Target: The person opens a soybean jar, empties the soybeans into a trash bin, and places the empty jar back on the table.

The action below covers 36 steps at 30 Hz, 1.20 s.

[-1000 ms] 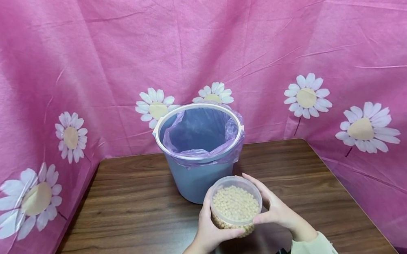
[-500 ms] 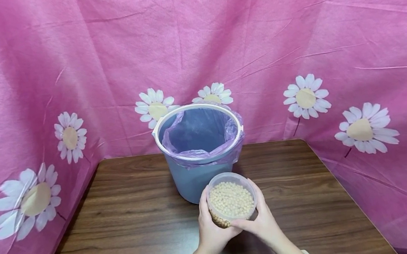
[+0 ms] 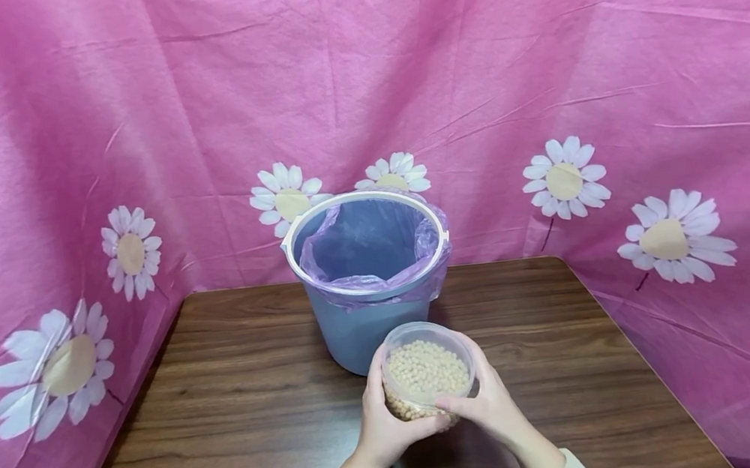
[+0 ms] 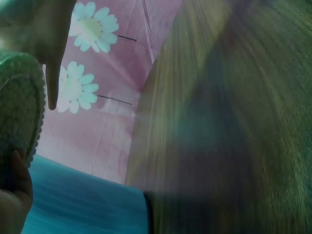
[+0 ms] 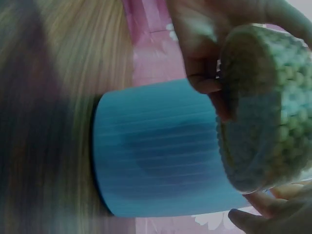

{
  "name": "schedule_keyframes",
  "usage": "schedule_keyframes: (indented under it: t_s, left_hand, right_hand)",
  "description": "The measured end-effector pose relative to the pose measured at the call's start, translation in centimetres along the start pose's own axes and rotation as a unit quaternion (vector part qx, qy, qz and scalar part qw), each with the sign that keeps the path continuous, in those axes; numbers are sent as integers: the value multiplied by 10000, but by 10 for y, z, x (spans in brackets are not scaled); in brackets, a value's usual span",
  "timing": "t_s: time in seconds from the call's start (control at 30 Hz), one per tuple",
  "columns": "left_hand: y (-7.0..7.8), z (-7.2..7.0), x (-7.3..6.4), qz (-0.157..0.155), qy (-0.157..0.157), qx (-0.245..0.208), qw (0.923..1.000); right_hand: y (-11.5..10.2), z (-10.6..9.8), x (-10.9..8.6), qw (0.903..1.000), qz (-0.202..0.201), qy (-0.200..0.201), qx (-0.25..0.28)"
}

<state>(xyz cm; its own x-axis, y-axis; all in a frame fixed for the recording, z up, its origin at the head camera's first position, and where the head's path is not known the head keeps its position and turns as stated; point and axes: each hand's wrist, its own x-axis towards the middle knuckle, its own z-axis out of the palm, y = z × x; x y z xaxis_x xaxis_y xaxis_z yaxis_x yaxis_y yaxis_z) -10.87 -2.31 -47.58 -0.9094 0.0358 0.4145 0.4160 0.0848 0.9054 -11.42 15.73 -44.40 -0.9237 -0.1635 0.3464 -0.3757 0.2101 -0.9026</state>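
Note:
A round clear plastic tub of pale, bean-like grains (image 3: pixel 426 368) is held between both hands in the head view. My left hand (image 3: pixel 387 425) grips its left side, with the thumb along the near side. My right hand (image 3: pixel 496 407) holds the right side, its thumb near the front rim. The tub (image 5: pixel 292 102) is off the table, its underside showing in the right wrist view with fingers curled at the base. I cannot tell whether a lid covers it. Just behind it stands a blue-grey bucket (image 3: pixel 367 329) with a thin purple bag (image 3: pixel 426 240) lining it.
A white ring (image 3: pixel 290 250) holds the bag around the bucket's mouth. The bucket stands on a dark wood-grain table (image 3: pixel 228 399). Pink cloth (image 3: pixel 467 67) with white daisies hangs behind the table and at both sides.
The tub has shifted slightly left over the last second and its grains have moved inside. My right hand has moved left, closer around the tub. The bucket has stayed put.

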Motion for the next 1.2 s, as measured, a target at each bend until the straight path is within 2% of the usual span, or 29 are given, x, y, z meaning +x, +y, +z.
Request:
schedule_keyframes:
  t_s: [0.13, 0.33, 0.57, 0.77, 0.97, 1.2]
  left_hand:
    - [-2, -2, -1, 147, -34, 187, 9997]
    - [-2, -5, -4, 158, -80, 351, 9992]
    - [2, -9, -8, 83, -131, 467, 9988]
    - [3, -17, -10, -38, -24, 558, 9984]
    - [3, -28, -11, -72, 154, 667, 9976]
    - [5, -39, -12, -79, 372, 859, 9956]
  right_hand:
    - [-2, -1, 3, 9998, 43, -36, 186]
    - [-3, -3, 3, 9998, 200, 10, -8]
    - [-1, -10, 3, 9957, 824, 329, -258]
    - [5, -19, 0, 9892, 1296, 667, -116]
    - [16, -28, -3, 9859, 1405, 904, 44]
    - [26, -37, -8, 9828, 1543, 921, -438]
